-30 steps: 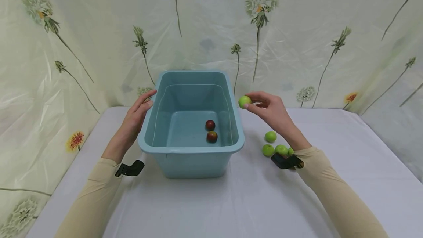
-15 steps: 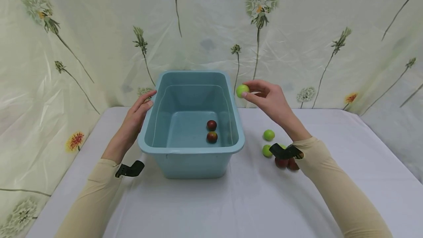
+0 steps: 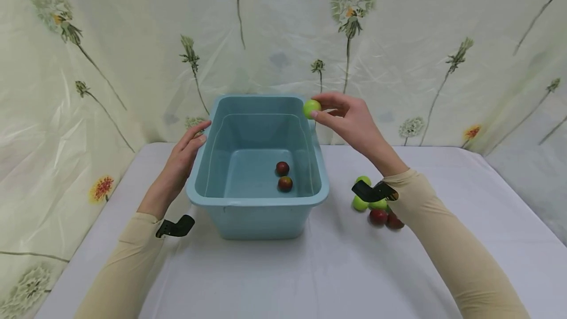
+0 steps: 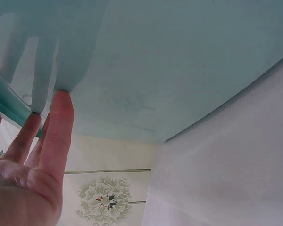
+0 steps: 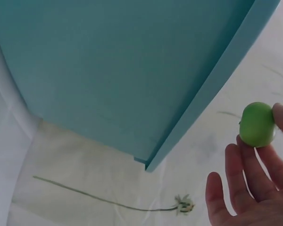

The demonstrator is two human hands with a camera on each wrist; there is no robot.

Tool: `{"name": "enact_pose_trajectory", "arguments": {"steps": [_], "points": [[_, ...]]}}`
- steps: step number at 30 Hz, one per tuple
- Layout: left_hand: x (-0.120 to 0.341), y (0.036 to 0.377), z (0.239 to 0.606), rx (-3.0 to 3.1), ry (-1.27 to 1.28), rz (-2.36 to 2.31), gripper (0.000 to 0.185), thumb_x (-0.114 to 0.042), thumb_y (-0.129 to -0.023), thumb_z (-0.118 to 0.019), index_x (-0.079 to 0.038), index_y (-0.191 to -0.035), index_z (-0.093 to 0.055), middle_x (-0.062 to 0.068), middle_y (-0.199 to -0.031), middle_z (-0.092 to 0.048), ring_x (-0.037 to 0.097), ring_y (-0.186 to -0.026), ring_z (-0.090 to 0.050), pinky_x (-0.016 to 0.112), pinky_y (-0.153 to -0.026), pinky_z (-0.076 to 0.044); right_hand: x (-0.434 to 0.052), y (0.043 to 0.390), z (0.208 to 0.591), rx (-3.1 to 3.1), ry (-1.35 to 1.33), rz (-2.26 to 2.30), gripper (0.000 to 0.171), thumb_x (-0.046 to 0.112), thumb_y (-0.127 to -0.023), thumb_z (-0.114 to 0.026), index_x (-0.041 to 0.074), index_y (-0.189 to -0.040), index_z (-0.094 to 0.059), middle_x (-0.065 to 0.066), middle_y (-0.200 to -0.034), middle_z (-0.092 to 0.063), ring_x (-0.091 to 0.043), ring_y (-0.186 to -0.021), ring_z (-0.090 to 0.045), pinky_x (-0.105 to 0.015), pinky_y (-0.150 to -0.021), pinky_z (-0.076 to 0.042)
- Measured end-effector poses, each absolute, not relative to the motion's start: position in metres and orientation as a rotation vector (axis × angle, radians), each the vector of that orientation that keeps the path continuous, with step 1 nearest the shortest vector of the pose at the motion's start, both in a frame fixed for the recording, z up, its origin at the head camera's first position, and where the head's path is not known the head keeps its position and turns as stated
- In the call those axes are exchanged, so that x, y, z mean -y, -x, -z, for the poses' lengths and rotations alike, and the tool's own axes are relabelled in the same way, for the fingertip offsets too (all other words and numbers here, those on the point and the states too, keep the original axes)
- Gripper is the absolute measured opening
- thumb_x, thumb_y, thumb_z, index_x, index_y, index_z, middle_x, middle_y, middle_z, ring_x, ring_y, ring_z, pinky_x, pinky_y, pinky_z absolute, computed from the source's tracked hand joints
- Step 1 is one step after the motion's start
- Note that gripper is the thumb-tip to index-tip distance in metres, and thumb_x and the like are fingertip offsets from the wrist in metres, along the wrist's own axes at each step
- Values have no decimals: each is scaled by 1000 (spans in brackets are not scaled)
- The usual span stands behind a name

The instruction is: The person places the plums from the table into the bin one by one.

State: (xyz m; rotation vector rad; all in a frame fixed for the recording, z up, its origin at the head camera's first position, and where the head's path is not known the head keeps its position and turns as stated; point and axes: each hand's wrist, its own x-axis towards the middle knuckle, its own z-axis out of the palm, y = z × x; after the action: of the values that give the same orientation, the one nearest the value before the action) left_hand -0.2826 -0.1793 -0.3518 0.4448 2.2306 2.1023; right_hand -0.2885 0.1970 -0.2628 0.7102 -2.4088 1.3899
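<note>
While your right hand pinches a green fruit between thumb and fingertips, higher than and apart from the right rim of the bin, your left hand rests extended fingers against its left wall's outside. The wide mouth opens between your hands, two dark red fruits low at its right side.

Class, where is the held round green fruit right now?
In the head view, the round green fruit is pinched by the right hand, near the far right corner of the blue rectangular plastic tub.
</note>
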Motion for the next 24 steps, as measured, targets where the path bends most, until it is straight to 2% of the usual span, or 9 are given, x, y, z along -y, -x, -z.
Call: {"name": "enact_pose_trajectory", "arguments": {"steps": [16,24], "points": [[179,284,353,-2241,-435,-2105,53,-46,-102,-47,-30,-151,-37,7,-143,-43,25,-128,-44,39,-94,-42,-159,296,256,2436,-851,-1406,32,22,-91,-72,10,-121,-69,-3,-111,-68,-16,-100,-61,-37,-87,-48],[180,284,353,-2207,-444,-2129,52,-43,-102,-47,-29,-151,-37,9,-142,-44,24,-126,-46,32,-90,-46,-143,300,260,2475,-898,-1387,32,21,-90,-74,9,-118,-70,-5,-108,-69,-17,-98,-63,-39,-86,-49]]}}
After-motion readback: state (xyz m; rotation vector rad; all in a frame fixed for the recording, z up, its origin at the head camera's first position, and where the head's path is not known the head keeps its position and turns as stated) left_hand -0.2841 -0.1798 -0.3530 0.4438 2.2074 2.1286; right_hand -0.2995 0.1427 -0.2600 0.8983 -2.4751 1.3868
